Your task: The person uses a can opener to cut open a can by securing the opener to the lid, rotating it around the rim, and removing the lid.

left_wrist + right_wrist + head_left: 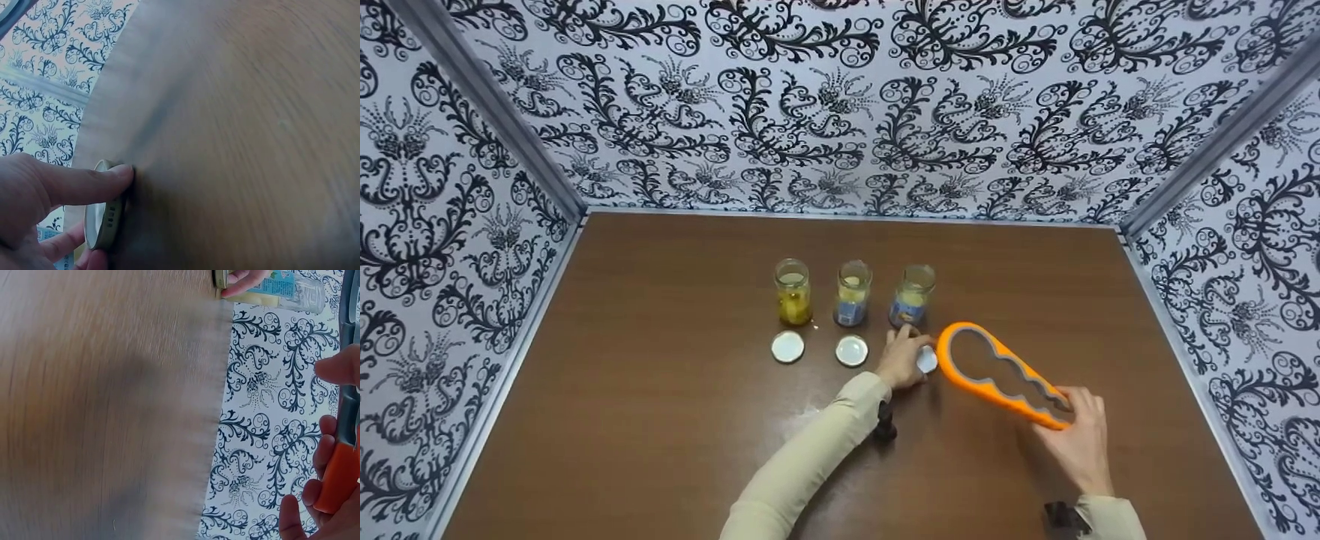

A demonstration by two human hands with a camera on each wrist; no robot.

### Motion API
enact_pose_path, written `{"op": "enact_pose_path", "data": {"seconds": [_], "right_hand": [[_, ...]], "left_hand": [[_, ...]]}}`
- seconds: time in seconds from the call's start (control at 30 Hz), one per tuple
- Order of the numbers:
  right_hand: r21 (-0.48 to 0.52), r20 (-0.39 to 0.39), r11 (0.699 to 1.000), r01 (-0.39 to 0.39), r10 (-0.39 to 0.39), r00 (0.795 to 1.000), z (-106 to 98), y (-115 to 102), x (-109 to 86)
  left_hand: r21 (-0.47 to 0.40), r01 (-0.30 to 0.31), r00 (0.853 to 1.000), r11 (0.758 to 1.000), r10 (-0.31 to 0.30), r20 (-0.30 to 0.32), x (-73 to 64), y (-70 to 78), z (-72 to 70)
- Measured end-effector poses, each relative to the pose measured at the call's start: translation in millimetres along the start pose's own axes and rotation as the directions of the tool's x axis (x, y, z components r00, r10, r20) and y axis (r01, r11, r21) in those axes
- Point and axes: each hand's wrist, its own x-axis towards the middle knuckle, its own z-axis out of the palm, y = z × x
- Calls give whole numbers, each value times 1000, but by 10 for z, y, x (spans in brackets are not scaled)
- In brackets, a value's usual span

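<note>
Between thumb and fingers my left hand [901, 360] pinches a jar lid [927, 359], its white inside facing up, close over the table in front of the rightmost jar [913, 294]. In the left wrist view the lid [107, 216] shows a gold rim with small print. My right hand [1081, 439] grips the narrow end of an orange jar opener [1011, 403] with a grey scalloped inner edge. The opener is held up to the right of the lid, its wide loop toward the left hand. In the right wrist view its orange end [337, 478] lies across the fingers.
Two more open glass jars stand to the left, one with yellow contents [793, 296] and one with a blue label [852, 296]. Before them lie two lids, a left one [787, 347] and a middle one [852, 351]. Patterned walls [840, 112] enclose the brown table [660, 420].
</note>
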Motion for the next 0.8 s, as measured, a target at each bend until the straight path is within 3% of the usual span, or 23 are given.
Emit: {"op": "enact_pose_path", "data": {"seconds": [0.8], "right_hand": [[-35, 10, 999, -41, 42, 999, -136, 58, -27]], "left_hand": [[-106, -20, 1000, 994, 18, -25, -64, -73, -90]]}}
